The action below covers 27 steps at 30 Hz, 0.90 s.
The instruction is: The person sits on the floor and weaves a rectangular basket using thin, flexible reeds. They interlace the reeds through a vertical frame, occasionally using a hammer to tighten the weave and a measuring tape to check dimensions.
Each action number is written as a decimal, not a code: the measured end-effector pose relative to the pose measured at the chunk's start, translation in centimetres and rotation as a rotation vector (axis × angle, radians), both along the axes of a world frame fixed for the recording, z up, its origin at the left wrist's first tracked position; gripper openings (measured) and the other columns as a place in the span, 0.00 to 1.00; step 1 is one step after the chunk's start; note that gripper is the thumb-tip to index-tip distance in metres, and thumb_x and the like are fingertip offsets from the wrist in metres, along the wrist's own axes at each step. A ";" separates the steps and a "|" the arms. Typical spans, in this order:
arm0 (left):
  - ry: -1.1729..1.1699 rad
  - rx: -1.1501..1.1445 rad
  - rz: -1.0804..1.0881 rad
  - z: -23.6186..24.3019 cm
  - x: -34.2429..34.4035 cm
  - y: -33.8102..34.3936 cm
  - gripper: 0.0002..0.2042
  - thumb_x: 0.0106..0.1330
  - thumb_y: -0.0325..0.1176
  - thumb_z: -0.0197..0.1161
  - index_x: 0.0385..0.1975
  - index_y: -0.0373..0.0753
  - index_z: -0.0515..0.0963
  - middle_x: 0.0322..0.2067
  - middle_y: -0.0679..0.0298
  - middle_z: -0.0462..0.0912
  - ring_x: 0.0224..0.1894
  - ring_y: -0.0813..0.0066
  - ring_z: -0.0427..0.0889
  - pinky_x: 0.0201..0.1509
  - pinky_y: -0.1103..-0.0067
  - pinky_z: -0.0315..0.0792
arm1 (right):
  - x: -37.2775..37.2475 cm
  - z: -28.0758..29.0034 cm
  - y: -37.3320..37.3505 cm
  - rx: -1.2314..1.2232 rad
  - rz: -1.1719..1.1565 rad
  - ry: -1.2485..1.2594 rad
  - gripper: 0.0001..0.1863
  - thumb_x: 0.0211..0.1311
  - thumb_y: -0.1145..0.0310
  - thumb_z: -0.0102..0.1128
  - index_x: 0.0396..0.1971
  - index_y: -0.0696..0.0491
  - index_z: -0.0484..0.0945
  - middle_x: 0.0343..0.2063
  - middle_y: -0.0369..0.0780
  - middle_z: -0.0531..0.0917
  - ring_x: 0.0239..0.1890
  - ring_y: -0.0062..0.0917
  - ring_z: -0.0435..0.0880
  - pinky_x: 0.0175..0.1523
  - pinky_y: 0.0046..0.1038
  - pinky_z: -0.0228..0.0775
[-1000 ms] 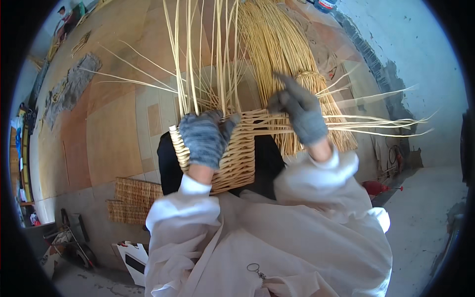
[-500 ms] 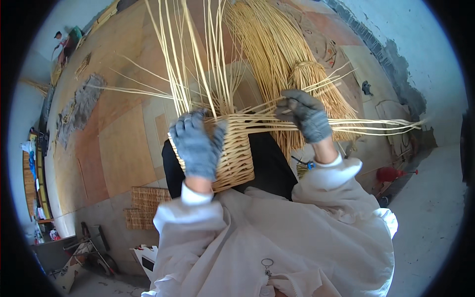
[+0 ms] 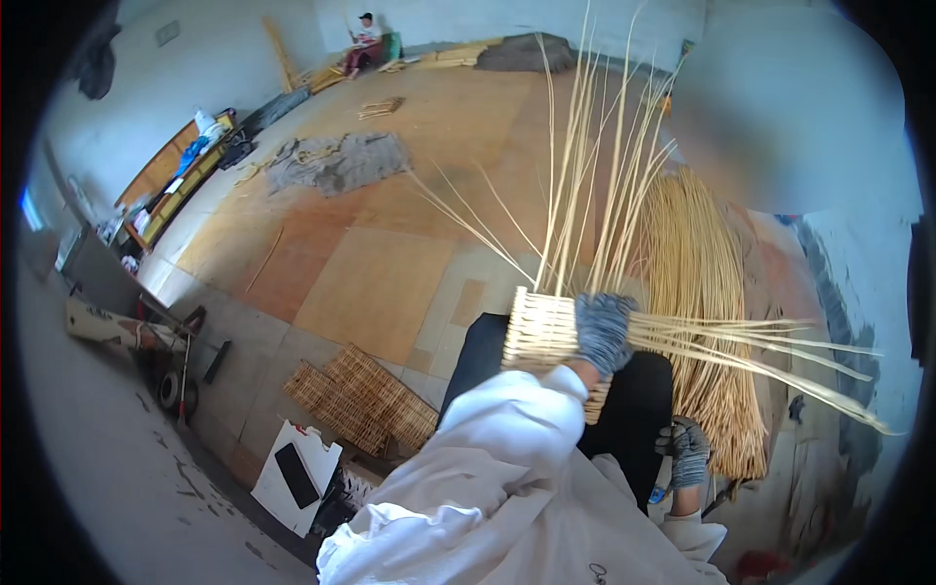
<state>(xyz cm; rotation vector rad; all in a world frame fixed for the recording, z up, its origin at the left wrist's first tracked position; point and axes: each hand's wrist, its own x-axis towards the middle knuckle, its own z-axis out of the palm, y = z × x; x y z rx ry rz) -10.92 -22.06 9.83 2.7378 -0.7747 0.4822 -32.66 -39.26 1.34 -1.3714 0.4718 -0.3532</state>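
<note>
My left hand [image 3: 602, 331], in a grey knit glove, grips the upper edge of a partly woven wicker basket [image 3: 537, 322] on my dark-trousered lap. Long pale strands [image 3: 575, 195] rise from its top, and others stretch right. My right hand [image 3: 685, 450], also gloved, is low beside my right leg, its fingers curled; what they hold, if anything, is hidden. A small blue object [image 3: 658, 493] shows just below it. A large bundle of straight reeds [image 3: 707, 292] lies on the floor to the right.
Woven panels [image 3: 361, 395] and a white board [image 3: 292, 478] lie at lower left, near a wheeled metal frame [image 3: 175, 385]. A grey cloth [image 3: 331, 161] is spread on the floor [image 3: 370, 283]. A wooden bench [image 3: 171, 180] stands left. Another person [image 3: 366, 39] sits by the back wall.
The view has swung up and left, showing more of the room. My right hand has left the horizontal strands and moved down beside my leg. My left hand stays on the basket.
</note>
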 end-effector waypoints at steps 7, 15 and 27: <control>0.378 -1.265 -0.385 15.1 0.1 17.7 0.27 0.44 0.26 0.69 0.48 0.34 0.69 0.36 0.60 0.75 0.40 0.70 0.76 0.47 0.76 0.74 | 8.1 6.7 -9.3 -0.638 -0.045 0.117 0.25 0.60 0.50 0.53 0.49 0.54 0.71 0.36 0.41 0.79 0.38 0.25 0.77 0.37 0.20 0.72; 0.432 -1.532 -0.253 2.1 7.1 27.4 0.22 0.44 0.22 0.65 0.42 0.40 0.71 0.36 0.68 0.72 0.37 0.78 0.72 0.43 0.79 0.71 | 15.8 13.4 0.7 0.337 0.737 -0.156 0.30 0.59 0.55 0.55 0.57 0.54 0.63 0.46 0.45 0.76 0.43 0.30 0.79 0.41 0.30 0.75; 0.398 -0.730 -0.067 -12.6 10.5 24.7 0.13 0.50 0.26 0.55 0.38 0.37 0.71 0.35 0.61 0.73 0.38 0.69 0.72 0.43 0.75 0.68 | 23.8 -13.2 -5.4 -0.933 -0.101 0.813 0.29 0.50 0.46 0.53 0.39 0.57 0.78 0.40 0.51 0.79 0.46 0.44 0.77 0.49 0.37 0.69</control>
